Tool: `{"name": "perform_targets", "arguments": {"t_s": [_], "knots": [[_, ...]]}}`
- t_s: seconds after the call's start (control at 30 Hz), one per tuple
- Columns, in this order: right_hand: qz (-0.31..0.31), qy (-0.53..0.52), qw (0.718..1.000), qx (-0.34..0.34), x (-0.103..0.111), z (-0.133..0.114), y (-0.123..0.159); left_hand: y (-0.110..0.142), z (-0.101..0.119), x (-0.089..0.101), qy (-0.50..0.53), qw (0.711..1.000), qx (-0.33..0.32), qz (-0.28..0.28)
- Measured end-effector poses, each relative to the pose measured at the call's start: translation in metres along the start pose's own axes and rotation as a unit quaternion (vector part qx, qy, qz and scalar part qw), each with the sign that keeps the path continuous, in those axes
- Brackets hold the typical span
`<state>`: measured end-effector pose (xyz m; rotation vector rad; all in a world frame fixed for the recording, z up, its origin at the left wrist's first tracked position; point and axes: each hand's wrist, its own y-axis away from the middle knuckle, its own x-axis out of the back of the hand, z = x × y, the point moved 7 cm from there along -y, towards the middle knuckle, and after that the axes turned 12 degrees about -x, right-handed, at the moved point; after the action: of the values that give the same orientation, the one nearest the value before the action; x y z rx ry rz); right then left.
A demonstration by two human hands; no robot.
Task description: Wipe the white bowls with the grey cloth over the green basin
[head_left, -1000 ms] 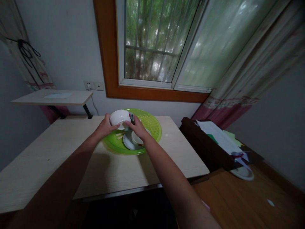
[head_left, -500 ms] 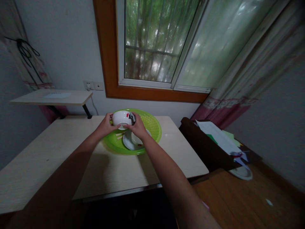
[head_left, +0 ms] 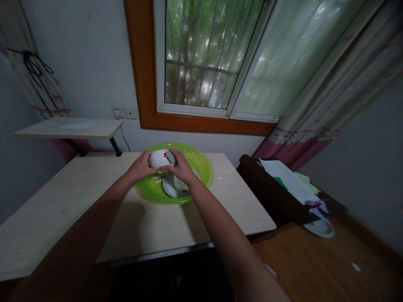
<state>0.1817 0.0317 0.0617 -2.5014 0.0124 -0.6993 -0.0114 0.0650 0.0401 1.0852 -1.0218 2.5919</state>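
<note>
Both my hands hold a white bowl [head_left: 158, 159] with a red and black print, over the far left part of a green plastic basket [head_left: 206, 167]. My left hand [head_left: 140, 167] grips its left side, thumb along the lower front. On the right side, my right hand [head_left: 182, 165] is closed around it, thumb near the base. Below the hands, a white plate [head_left: 169, 187] lies in the basket. A second white bowl [head_left: 180, 183] sits on the plate, partly hidden by my right hand. Light wooden chopsticks [head_left: 159, 179] lie to the left of the plate, only partly visible.
The basket stands on a pale wooden table [head_left: 75, 201]. A small raised shelf [head_left: 72, 130] with a paper is at the back left. On the right, a dark brown piece of furniture [head_left: 267, 188] holds papers [head_left: 288, 180]. A window [head_left: 208, 58] is behind the table.
The held bowl has turned and tilted slightly between my hands, shifting its red print to the left, and sits a touch lower. The basket and its contents stay in place.
</note>
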Motion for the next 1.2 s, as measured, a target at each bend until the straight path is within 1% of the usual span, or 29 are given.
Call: {"name": "perform_targets", "arguments": {"t_s": [0.1,0.27,0.37,0.47,0.57,0.67,0.77,0.87,1.03,1.1,1.2], "knots": [[-0.012,0.009,1.000,0.013,-0.001,-0.006,0.002,0.000,0.004,0.001,-0.026,0.999,-0.014,-0.013],[-0.023,0.055,0.998,0.031,-0.001,-0.017,0.005,0.000,0.012,0.003,-0.046,0.998,-0.013,-0.033],[-0.033,0.095,0.992,0.075,-0.005,-0.026,0.008,0.001,0.017,0.004,-0.047,0.998,-0.016,-0.044],[-0.052,0.126,0.983,0.127,-0.014,-0.035,0.013,0.001,0.019,0.003,-0.055,0.997,-0.011,-0.057],[-0.060,0.140,0.978,0.142,-0.020,-0.039,0.016,0.001,0.019,0.003,-0.058,0.996,-0.014,-0.060],[-0.049,0.136,0.983,0.115,-0.019,-0.037,0.013,-0.001,0.019,0.004,-0.046,0.998,-0.021,-0.049],[-0.017,0.111,0.991,0.066,-0.011,-0.031,0.008,-0.001,0.019,0.004,-0.040,0.998,-0.029,-0.036],[0.020,0.079,0.997,0.011,-0.001,-0.020,0.003,0.000,0.018,0.003,-0.043,0.998,-0.032,-0.035],[0.045,0.059,0.995,-0.073,0.006,0.005,-0.002,0.001,0.012,0.003,-0.027,0.999,-0.016,-0.032],[0.050,0.056,0.993,-0.091,0.005,0.011,-0.003,0.002,0.011,0.003,-0.022,0.999,-0.007,-0.033],[0.052,0.051,0.993,-0.090,0.004,0.014,-0.003,0.001,0.010,0.003,-0.021,0.999,-0.006,-0.037]]}}
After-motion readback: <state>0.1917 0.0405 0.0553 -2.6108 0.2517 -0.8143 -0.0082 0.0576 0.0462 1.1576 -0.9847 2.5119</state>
